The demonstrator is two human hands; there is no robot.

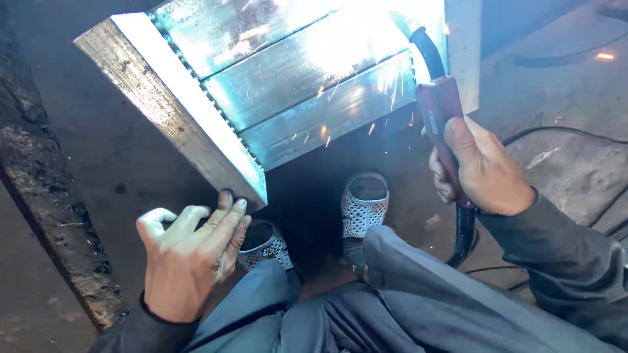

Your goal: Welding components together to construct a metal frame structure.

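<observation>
On the dark concrete floor, the right hand is gripping a red welding torch at two o'clock; the left hand, fingers spread wide, is touching the metal frame.

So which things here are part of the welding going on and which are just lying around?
In use:
right hand gripping red welding torch
left hand touching corner of metal frame
torch hose

Lying about:
black cables on the floor
rough concrete ledge
</observation>
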